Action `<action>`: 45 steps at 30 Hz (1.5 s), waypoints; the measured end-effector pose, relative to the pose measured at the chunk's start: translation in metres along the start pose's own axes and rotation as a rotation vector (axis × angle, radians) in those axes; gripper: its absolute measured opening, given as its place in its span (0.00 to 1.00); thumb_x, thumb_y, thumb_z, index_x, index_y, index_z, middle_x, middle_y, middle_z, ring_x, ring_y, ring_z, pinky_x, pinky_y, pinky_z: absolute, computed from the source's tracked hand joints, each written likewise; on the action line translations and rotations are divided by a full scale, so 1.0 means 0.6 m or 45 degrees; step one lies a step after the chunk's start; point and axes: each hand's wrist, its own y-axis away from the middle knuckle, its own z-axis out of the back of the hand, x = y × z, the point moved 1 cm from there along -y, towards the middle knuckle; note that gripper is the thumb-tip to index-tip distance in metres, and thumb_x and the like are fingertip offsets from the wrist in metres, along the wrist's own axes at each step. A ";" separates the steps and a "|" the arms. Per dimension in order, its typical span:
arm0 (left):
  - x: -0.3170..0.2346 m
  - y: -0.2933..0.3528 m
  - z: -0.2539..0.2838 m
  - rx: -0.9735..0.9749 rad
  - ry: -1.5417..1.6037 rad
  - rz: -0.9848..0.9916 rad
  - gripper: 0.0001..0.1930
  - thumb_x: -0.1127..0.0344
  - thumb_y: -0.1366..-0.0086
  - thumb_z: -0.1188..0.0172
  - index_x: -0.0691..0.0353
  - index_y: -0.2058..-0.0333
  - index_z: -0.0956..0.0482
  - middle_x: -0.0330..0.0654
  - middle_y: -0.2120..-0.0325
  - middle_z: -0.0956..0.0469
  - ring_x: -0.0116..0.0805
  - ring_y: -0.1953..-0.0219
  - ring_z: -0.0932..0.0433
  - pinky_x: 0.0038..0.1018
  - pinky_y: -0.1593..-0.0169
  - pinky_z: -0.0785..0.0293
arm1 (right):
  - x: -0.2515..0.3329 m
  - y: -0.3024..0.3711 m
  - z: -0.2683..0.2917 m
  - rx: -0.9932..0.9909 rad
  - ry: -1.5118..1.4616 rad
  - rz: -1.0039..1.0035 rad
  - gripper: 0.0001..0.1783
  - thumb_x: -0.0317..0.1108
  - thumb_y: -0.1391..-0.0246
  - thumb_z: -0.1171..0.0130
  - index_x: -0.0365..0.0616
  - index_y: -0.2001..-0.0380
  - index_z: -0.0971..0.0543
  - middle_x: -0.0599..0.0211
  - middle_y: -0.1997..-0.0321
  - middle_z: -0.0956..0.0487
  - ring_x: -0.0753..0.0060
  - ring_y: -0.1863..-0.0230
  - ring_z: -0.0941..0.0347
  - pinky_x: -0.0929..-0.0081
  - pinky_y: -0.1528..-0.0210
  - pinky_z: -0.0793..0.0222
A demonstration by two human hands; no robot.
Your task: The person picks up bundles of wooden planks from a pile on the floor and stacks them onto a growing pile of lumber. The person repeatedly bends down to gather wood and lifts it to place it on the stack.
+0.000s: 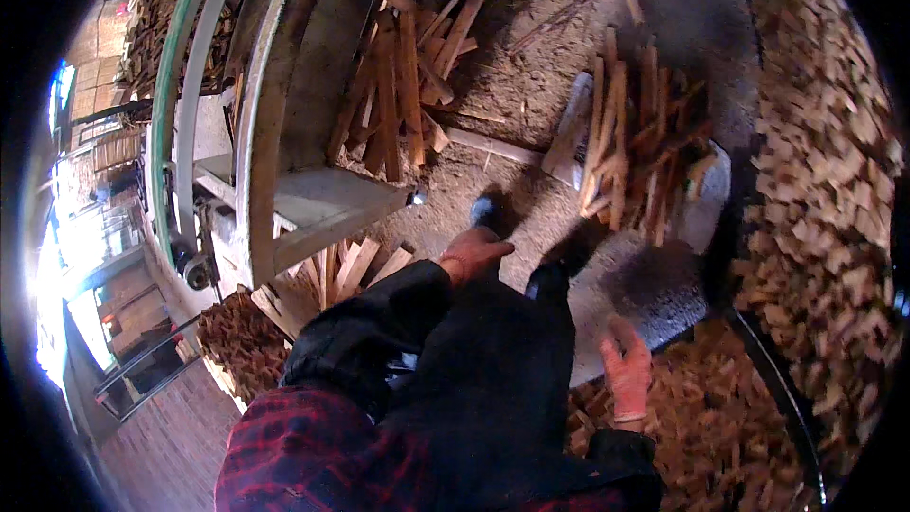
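My left hand (472,256), in an orange work glove, is in front of my dark trousers, above my left leg. Its fingers stretch to the right and nothing shows in them. My right hand (627,370), gloved the same way, hangs low on the right with fingers loosely apart and nothing between them. It is nearest to a grey slab-like surface (607,299) with a dark patch on it. Beyond that surface, a loose bundle of split wood sticks (654,142) lies at the upper right.
At the left stands a metal machine frame (261,114) with a flat grey shelf (332,204). Long wood offcuts (393,95) lean behind it. Chopped wood is heaped at the right (820,180) and lower right (701,408). Sawdust covers the floor (521,114).
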 end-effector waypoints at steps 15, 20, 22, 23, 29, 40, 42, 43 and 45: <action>0.211 -0.515 0.354 -1.006 -0.557 0.001 0.31 0.43 0.46 0.39 0.64 0.53 0.24 0.53 0.57 0.23 0.50 0.54 0.23 0.39 0.51 0.27 | -0.102 -0.420 -0.307 0.295 0.242 0.251 0.26 0.41 0.46 0.35 0.40 0.47 0.23 0.49 0.49 0.20 0.52 0.48 0.22 0.63 0.45 0.28; 0.312 -0.698 0.425 -0.945 -0.682 -1.115 0.12 0.59 0.44 0.40 0.61 0.65 0.20 0.48 0.68 0.23 0.45 0.65 0.23 0.38 0.60 0.27 | -0.099 -0.552 -0.341 0.333 0.400 0.271 0.28 0.46 0.46 0.37 0.41 0.45 0.24 0.52 0.44 0.22 0.54 0.42 0.27 0.67 0.40 0.32; 0.349 -0.757 0.449 -0.865 -0.718 -1.522 0.06 0.65 0.43 0.40 0.59 0.70 0.19 0.45 0.72 0.23 0.42 0.69 0.24 0.37 0.63 0.27 | -0.051 -0.572 -0.334 0.413 0.566 0.272 0.29 0.49 0.46 0.38 0.43 0.45 0.23 0.53 0.46 0.21 0.52 0.43 0.26 0.66 0.41 0.32; 0.396 -0.766 0.473 -0.995 -0.782 -1.540 0.06 0.65 0.42 0.41 0.59 0.70 0.19 0.46 0.72 0.23 0.42 0.69 0.24 0.37 0.64 0.27 | -0.066 -0.590 -0.334 0.427 0.454 0.399 0.29 0.50 0.46 0.38 0.45 0.46 0.23 0.54 0.47 0.21 0.52 0.44 0.26 0.65 0.42 0.32; 0.280 -0.687 0.365 -0.566 0.765 -0.439 0.12 0.64 0.36 0.42 0.63 0.57 0.23 0.44 0.70 0.20 0.36 0.67 0.22 0.32 0.60 0.24 | -0.082 -0.679 -0.317 0.330 0.493 0.623 0.29 0.50 0.45 0.39 0.42 0.45 0.24 0.55 0.52 0.18 0.52 0.49 0.23 0.63 0.45 0.29; -0.046 -0.413 -0.019 0.169 0.495 -0.980 0.33 0.71 0.37 0.45 0.64 0.33 0.44 0.50 0.40 0.31 0.40 0.36 0.34 0.32 0.33 0.39 | -0.036 -0.695 -0.283 0.631 -1.081 0.491 0.28 0.48 0.35 0.54 0.42 0.39 0.31 0.57 0.38 0.29 0.61 0.36 0.34 0.63 0.34 0.40; -0.077 -0.440 -0.039 0.099 0.255 -1.125 0.31 0.63 0.37 0.45 0.66 0.37 0.39 0.55 0.43 0.29 0.46 0.39 0.31 0.36 0.36 0.37 | -0.040 -0.709 -0.228 0.360 -1.094 0.116 0.25 0.49 0.39 0.47 0.43 0.45 0.27 0.60 0.49 0.24 0.61 0.48 0.28 0.64 0.46 0.31; -0.097 -0.461 -0.046 0.140 0.146 -1.211 0.31 0.58 0.38 0.44 0.67 0.39 0.36 0.57 0.45 0.27 0.49 0.41 0.29 0.38 0.37 0.34 | -0.037 -0.703 -0.193 0.265 -1.080 0.069 0.24 0.47 0.42 0.42 0.43 0.49 0.25 0.60 0.54 0.22 0.61 0.54 0.25 0.65 0.52 0.28; -0.097 -0.456 -0.018 0.123 -0.321 -1.063 0.31 0.54 0.40 0.42 0.68 0.42 0.32 0.58 0.48 0.25 0.52 0.44 0.27 0.41 0.41 0.31 | -0.047 -0.700 -0.165 0.164 -1.001 0.175 0.22 0.43 0.45 0.37 0.43 0.52 0.23 0.61 0.58 0.20 0.60 0.60 0.23 0.66 0.59 0.24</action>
